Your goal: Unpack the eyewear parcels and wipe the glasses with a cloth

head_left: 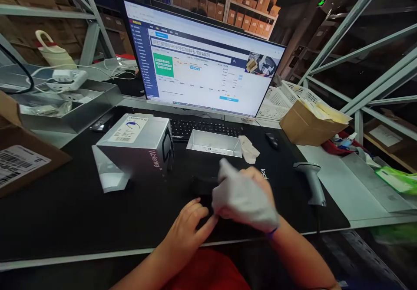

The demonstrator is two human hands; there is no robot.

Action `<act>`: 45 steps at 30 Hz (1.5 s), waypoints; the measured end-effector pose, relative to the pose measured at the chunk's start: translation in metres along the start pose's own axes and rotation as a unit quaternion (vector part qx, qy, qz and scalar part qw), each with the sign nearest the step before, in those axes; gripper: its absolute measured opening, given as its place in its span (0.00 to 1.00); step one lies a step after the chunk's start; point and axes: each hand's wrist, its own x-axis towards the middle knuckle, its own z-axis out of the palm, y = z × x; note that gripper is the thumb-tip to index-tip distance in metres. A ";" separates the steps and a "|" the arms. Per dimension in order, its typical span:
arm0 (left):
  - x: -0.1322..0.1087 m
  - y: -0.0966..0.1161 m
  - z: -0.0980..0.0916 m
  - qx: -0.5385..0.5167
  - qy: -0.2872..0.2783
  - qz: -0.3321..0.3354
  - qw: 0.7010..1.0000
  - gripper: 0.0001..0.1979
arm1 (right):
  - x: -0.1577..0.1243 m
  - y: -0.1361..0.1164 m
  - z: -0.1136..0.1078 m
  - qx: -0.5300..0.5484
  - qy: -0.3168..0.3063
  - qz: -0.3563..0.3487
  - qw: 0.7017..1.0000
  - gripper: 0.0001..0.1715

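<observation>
A dark object [205,186], hard to make out against the black mat, lies in front of my hands. My left hand [187,227] is bare, its fingers curled at the near edge of this object and its thumb pointing toward the other hand. Over it, from the right, comes my right hand [244,199], blurred, in a light grey glove with a purple cuff. Its fingers are bent together, and what they hold is hidden. A boxed product labelled Wakening [143,146] stands to the left. Behind the hands sits an open silver tray [215,143] beside a crumpled white piece [249,150].
A monitor [205,60] and keyboard [205,128] stand behind. A mouse [271,140] and grey scanner [312,183] lie right, near a carton of papers [306,125]. An open brown carton [26,151] and metal tray [84,107] are left.
</observation>
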 end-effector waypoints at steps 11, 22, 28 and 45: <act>-0.013 0.007 -0.004 0.022 0.026 -0.049 0.998 0.14 | 0.042 -0.037 0.045 -0.635 -0.374 0.011 0.676 0.26; -0.007 0.009 -0.001 0.050 0.060 -0.051 0.996 0.24 | 0.077 -0.041 0.038 -0.523 -0.440 0.044 0.729 0.38; -0.014 0.007 -0.006 0.032 0.029 -0.057 0.997 0.19 | 0.046 -0.032 0.051 -0.552 -0.386 -0.022 0.739 0.26; -0.011 0.005 -0.019 0.061 -0.033 -0.196 0.978 0.16 | 0.001 -0.036 -0.018 -0.283 -0.327 0.093 0.897 0.32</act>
